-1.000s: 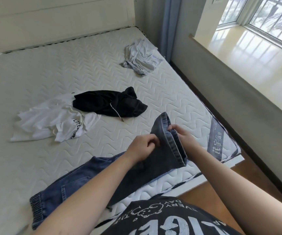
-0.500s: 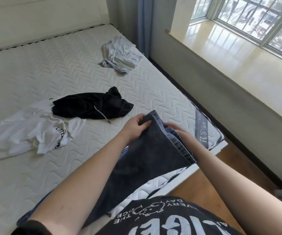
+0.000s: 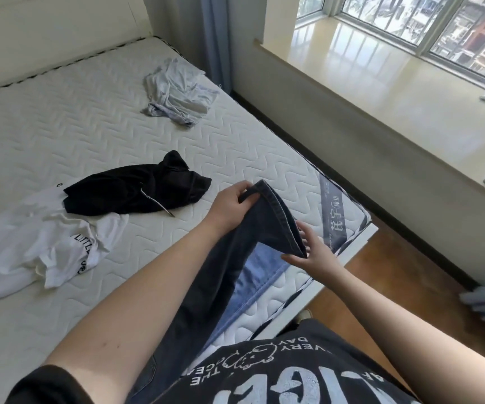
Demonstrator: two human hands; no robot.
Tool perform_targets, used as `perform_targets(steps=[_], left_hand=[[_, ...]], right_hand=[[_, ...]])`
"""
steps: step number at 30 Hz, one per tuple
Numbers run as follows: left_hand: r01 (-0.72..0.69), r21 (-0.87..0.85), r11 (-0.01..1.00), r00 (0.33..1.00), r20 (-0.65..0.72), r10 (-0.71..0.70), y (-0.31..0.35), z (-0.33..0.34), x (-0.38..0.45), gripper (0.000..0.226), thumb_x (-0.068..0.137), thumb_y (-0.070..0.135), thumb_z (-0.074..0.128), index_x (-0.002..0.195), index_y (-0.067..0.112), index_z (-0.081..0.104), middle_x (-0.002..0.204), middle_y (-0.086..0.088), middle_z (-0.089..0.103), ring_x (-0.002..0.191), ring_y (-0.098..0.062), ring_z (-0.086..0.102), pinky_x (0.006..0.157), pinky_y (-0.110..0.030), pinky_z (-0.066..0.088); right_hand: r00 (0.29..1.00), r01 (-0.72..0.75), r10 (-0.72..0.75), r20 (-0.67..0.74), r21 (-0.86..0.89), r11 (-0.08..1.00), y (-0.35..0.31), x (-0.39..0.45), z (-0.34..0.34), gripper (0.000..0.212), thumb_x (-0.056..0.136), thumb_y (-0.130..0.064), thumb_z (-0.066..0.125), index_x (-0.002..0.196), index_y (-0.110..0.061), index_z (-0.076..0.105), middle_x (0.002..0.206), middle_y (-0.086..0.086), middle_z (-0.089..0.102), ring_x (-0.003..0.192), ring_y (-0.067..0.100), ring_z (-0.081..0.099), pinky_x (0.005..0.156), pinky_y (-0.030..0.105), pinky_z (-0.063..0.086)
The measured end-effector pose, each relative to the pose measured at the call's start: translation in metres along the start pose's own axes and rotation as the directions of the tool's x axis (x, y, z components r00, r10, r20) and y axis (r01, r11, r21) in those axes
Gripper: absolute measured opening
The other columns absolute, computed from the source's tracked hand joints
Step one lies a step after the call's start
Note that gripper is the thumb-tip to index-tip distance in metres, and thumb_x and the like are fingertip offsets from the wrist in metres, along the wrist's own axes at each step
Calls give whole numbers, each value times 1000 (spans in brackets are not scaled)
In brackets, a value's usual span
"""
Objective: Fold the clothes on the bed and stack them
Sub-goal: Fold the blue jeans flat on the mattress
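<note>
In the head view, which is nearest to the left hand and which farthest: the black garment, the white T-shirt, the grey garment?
From the left hand:
1. Black garment, just to its left.
2. White T-shirt, further left, partly under the black one.
3. Grey garment, far up the bed near the curtain.

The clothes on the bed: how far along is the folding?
Nothing looks folded or stacked yet. In hand: the jeans, hem gripped by the left hand, the right hand at the other corner. Left: the black garment, white shirt and pale grey garment lie crumpled.
</note>
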State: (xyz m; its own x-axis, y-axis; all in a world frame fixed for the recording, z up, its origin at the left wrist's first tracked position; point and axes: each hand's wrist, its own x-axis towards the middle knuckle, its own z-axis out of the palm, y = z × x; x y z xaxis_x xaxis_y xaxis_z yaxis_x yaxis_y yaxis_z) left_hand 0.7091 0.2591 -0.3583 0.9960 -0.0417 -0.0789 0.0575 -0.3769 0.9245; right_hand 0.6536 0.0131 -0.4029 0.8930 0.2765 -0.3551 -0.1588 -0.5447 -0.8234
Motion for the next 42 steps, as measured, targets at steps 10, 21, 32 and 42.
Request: perform_targets(steps=[10,21,32,42], left_hand=[[116,257,959,988,65,-137,-8,31,61,18,94,37,60,96,20,68,92,0,71,92,-20,65,85,-39,50],[343,432,834,916,45,-399,-90,136,175,16,94,29,61,96,15,68,96,-2,69,93,-22,61,72,-27,37],[361,603,711,855,90,-510,-192,209,258,19,94,28,63,103,13,72,104,-8,72,100,-27,64,76,-28,42],[403,738,542,780,32,-624,-261,237,286,24,100,29,52,112,10,58,131,-17,43,118,-38,49,104,-41,39]], right_hand=[[977,-118,107,-184,-47,992,51,50,-36,12,94,-26,63,82,-22,64,66,-9,59,63,5,51,57,12,37],[915,-394,404,-12,196,898,165,154,-83,11,91,-23,68,92,-12,68,81,7,64,69,17,63,60,27,58],[824,-566,566,-33,9,825,264,218,-63,23,90,-40,66,80,-20,62,74,-5,62,73,15,56,56,27,36],[773,-633,631,-61,-16,774,284,259,-35,26,90,-33,67,101,-10,58,109,16,57,92,32,58,77,35,45]])
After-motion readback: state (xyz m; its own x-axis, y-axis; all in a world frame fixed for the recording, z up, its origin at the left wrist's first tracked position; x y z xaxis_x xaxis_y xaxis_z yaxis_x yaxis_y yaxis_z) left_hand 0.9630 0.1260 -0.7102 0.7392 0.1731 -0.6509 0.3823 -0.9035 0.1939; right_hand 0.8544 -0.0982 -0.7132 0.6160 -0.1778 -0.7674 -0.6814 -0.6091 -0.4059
